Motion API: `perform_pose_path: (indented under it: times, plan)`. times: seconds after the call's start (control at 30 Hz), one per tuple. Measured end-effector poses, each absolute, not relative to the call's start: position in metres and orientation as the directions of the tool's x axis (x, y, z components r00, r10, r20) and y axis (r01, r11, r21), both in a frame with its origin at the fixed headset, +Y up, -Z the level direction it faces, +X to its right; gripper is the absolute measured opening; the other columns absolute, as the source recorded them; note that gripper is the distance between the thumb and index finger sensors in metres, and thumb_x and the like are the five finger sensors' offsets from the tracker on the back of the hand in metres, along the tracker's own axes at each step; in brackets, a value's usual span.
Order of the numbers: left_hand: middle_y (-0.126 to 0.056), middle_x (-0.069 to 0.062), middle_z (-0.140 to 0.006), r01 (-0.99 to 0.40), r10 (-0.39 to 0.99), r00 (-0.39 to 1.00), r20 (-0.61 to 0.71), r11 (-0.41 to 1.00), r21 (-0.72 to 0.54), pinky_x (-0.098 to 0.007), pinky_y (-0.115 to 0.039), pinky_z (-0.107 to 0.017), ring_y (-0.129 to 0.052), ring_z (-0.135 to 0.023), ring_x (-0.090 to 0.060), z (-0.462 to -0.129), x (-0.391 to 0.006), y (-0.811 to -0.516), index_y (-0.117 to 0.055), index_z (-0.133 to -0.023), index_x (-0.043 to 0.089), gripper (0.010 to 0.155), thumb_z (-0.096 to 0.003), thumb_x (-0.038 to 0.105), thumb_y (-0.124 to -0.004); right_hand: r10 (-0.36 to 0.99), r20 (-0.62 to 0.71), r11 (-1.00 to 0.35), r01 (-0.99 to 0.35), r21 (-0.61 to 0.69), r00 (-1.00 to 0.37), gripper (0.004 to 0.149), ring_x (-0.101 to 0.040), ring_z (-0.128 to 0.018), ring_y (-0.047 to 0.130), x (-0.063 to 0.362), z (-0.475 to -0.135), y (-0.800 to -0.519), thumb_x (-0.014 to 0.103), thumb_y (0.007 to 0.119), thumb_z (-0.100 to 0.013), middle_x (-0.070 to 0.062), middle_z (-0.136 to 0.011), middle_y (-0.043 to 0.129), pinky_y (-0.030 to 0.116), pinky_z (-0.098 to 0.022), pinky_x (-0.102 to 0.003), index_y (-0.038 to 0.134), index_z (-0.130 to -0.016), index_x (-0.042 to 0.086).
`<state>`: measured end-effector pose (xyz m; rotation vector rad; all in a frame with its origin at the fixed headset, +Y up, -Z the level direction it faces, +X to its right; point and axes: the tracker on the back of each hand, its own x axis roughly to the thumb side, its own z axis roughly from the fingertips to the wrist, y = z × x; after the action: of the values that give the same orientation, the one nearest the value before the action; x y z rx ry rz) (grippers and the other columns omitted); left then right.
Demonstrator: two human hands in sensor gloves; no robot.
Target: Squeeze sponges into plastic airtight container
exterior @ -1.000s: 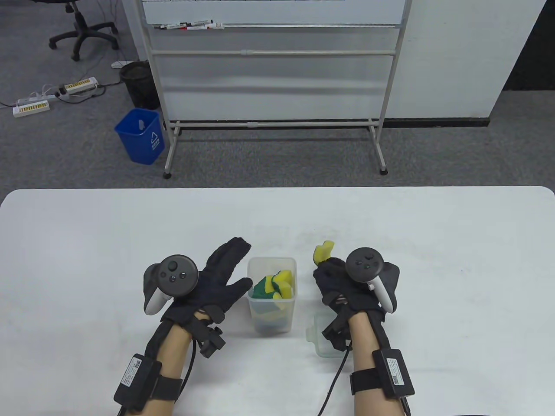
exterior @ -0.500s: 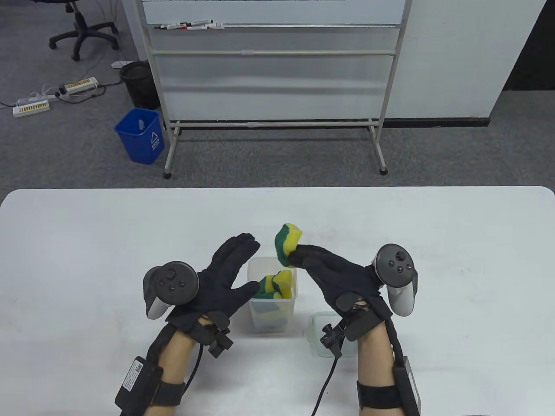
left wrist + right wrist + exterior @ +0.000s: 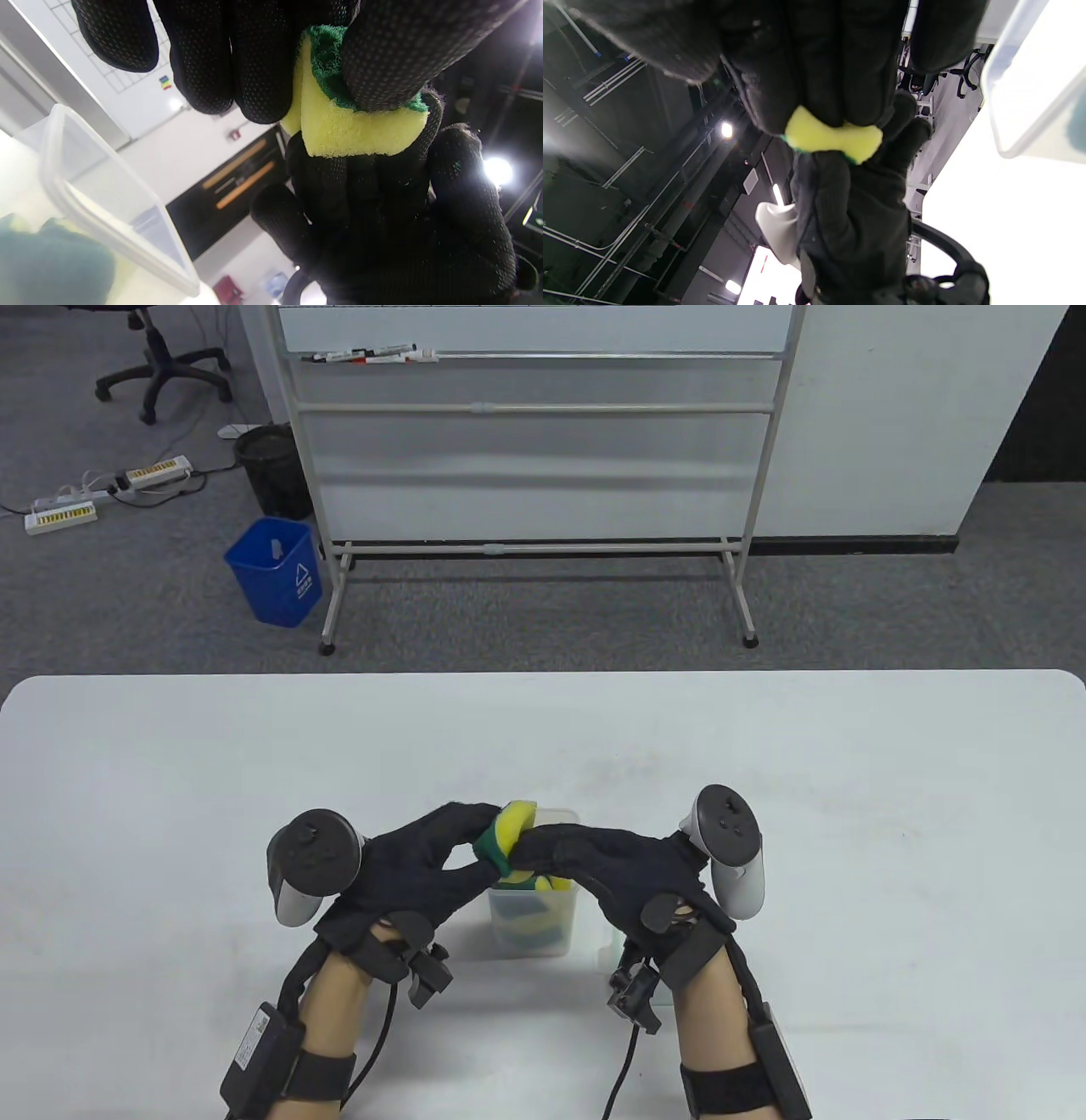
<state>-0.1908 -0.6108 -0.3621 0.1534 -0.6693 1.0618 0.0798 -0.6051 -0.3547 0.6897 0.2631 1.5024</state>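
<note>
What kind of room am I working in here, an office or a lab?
Most likely an office or lab workspace. Beyond the white table stand a rolling whiteboard with markers on its tray, a swivel chair, power strips on grey carpet, and a blue bin.

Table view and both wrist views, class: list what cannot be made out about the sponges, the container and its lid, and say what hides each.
- Container, table view: its opening and sponge count hidden by both hands.
- Lid, table view: mostly covered by the right hand.
- Held sponge: pinched by both hands; the left hand covers its green side.
- Sponges inside, left wrist view: blurred, cut by the edge.
</note>
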Motion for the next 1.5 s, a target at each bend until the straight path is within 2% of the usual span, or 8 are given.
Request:
perform_pose_path:
  times: [0.07,0.23,0.4,0.53,0.7,0.9,1.1,1.5]
  plan:
    - [-0.097,-0.002,-0.079,-0.858,0.725,0.364,0.585,0.506,-0.093,-0.060,-0.073,-0.068,-0.093,-0.081,-0.031,-0.361,-0.192,-0.609,-0.079,-0.090,0.021,0.054,-0.0436,0.049,-0.086,0.956,0.290,-0.124,-0.856,0.502,0.031,0.060,-0.041,-0.091,0.086,0.082,-0.350,-0.598,0.054,0.073,-0.052,-0.016,-0.100,0.087,0.060,-0.070,-0.063,0.087,-0.095,0.014]
    - [-0.099,-0.002,-0.074,-0.821,0.682,0.435,0.587,0.569,-0.053,-0.059,-0.074,-0.067,-0.094,-0.078,-0.030,-0.359,-0.191,-0.608,-0.081,-0.087,0.021,0.051,-0.0437,0.047,-0.087,0.827,0.480,-0.358,-0.933,0.046,-0.293,0.065,-0.036,-0.089,0.088,0.093,-0.334,-0.577,0.059,0.081,-0.046,-0.008,-0.098,0.088,0.064,-0.069,-0.062,0.082,-0.099,0.022]
    - [-0.099,-0.002,-0.074,-0.720,0.567,0.537,0.624,0.694,-0.011,-0.059,-0.074,-0.067,-0.094,-0.078,-0.030,-0.351,-0.175,-0.602,-0.083,-0.086,0.022,0.050,-0.0428,0.046,-0.088,0.739,0.502,-0.602,-0.774,0.194,-0.449,0.086,-0.045,-0.111,0.056,0.072,-0.335,-0.582,0.059,0.087,-0.044,-0.009,-0.124,0.047,0.049,-0.074,-0.069,0.046,-0.115,0.035]
    - [-0.100,-0.001,-0.073,-0.657,0.486,0.618,0.618,0.751,0.066,-0.058,-0.075,-0.067,-0.095,-0.076,-0.030,-0.347,-0.169,-0.600,-0.083,-0.085,0.022,0.050,-0.0417,0.047,-0.089,0.639,0.499,-0.721,-0.682,0.124,-0.585,0.074,-0.039,-0.102,0.074,0.058,-0.334,-0.584,0.044,0.090,-0.046,-0.006,-0.114,0.068,0.056,-0.073,-0.065,0.058,-0.111,0.031]
    - [-0.098,-0.001,-0.077,-0.662,0.511,0.645,0.569,0.745,0.080,-0.058,-0.075,-0.067,-0.094,-0.080,-0.030,-0.353,-0.171,-0.609,-0.081,-0.088,0.024,0.052,-0.0421,0.049,-0.088,0.519,0.498,-0.756,-0.645,-0.112,-0.695,0.060,-0.029,-0.081,0.095,0.053,-0.330,-0.582,0.035,0.091,-0.044,-0.003,-0.089,0.092,0.068,-0.068,-0.058,0.076,-0.101,0.026]
    - [-0.053,-0.008,-0.120,-0.571,0.484,0.711,0.510,0.820,0.018,-0.067,-0.055,-0.076,-0.050,-0.111,-0.041,-0.363,-0.172,-0.626,-0.046,-0.110,0.028,0.077,-0.0462,0.057,-0.078,0.432,0.425,-0.745,-0.580,-0.328,-0.795,0.061,-0.024,-0.065,0.104,0.050,-0.331,-0.588,0.036,0.096,-0.039,0.000,-0.074,0.101,0.074,-0.064,-0.053,0.077,-0.096,0.027]
    - [-0.034,-0.006,-0.125,-0.561,0.545,0.697,0.465,0.819,-0.120,-0.069,-0.046,-0.077,-0.034,-0.114,-0.041,-0.377,-0.176,-0.648,-0.033,-0.113,0.030,0.084,-0.0472,0.061,-0.076,0.424,0.354,-0.726,-0.547,-0.418,-0.834,0.059,-0.022,-0.060,0.104,0.049,-0.334,-0.597,0.038,0.096,-0.038,0.001,-0.068,0.101,0.074,-0.064,-0.053,0.079,-0.093,0.028]
    - [-0.028,-0.005,-0.125,-0.545,0.575,0.691,0.437,0.813,-0.208,-0.070,-0.044,-0.077,-0.029,-0.115,-0.039,-0.385,-0.178,-0.664,-0.028,-0.113,0.031,0.087,-0.0468,0.064,-0.074,0.290,0.308,-0.782,-0.410,-0.469,-0.906,0.059,-0.020,-0.052,0.107,0.028,-0.343,-0.616,0.040,0.096,-0.037,0.001,-0.063,0.102,0.076,-0.063,-0.051,0.076,-0.092,0.032]
